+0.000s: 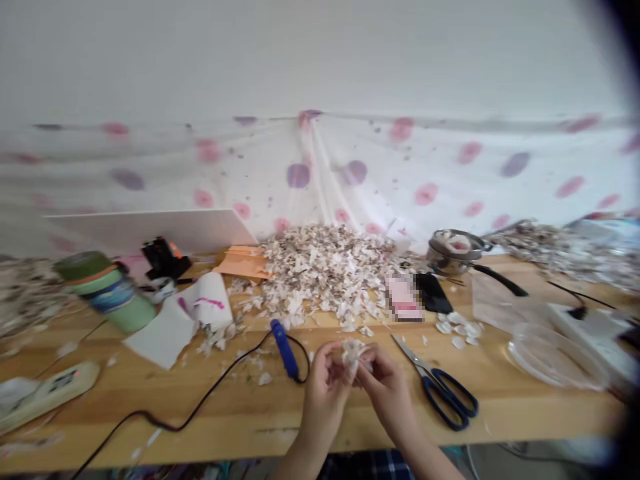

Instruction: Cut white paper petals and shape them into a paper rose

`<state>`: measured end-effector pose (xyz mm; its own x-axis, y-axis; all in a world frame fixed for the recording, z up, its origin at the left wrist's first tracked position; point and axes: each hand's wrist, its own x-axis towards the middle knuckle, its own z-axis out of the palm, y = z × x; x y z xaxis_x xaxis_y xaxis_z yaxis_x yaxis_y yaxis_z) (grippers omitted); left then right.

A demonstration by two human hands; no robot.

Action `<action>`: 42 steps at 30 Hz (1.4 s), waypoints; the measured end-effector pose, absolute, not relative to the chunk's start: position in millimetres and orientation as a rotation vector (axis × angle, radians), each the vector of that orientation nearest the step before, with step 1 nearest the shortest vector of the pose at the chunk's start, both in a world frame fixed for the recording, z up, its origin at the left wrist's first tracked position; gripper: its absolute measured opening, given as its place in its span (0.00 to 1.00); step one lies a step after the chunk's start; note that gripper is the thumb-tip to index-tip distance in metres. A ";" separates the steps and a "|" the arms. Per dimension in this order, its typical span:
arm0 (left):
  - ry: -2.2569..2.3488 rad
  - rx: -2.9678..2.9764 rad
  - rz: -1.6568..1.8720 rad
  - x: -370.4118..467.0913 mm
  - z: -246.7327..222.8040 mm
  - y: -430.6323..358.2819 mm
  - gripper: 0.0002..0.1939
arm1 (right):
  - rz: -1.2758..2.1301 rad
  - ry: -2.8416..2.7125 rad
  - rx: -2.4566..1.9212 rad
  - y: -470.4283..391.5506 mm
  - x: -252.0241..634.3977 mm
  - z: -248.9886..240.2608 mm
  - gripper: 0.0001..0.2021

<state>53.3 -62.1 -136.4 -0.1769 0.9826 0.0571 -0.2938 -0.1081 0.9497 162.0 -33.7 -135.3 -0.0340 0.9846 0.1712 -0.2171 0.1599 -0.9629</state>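
Observation:
Near the front edge of the wooden table (pixel 235 427), my left hand (pixel 327 373) and my right hand (pixel 384 377) meet with bent fingers around a small whitish, petal-like piece (pixel 353 353). Both hands grip it; its exact form is blurred. Behind them spreads a large heap of similar whitish pieces (pixel 325 267). A blue handheld tool (pixel 285 348) with a black cord lies just left of my left hand. Scissors with dark blue handles (pixel 435 383) lie right of my right hand, blades pointing up and left.
At the left stand a green cylinder (pixel 107 293), a white paper roll (pixel 210 300) and a power strip (pixel 55 393). A black phone (pixel 433 293), small pot (pixel 450 253), clear round dish (pixel 555 357) and white power strip (pixel 590 340) are on the right. The black cord crosses front left.

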 end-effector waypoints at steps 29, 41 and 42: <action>1.204 1.394 1.487 33.9 -125.6 -51.6 0.11 | 1.279 -1.167 -0.955 -23.1 167.6 -127.9 0.21; 1.302 1.291 1.568 29.2 -118.2 -52.9 0.17 | 0.827 -1.309 -1.320 -24.0 257.6 -162.4 0.24; 1.294 1.265 1.578 28.7 -117.3 -53.1 0.17 | 0.702 -1.357 -1.410 -26.2 273.2 -171.7 0.23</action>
<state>28.7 -53.1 -117.3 -0.2551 0.9372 0.2380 0.0498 -0.2331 0.9712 273.2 -26.2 -171.7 0.1976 0.9530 0.2297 0.3632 0.1465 -0.9201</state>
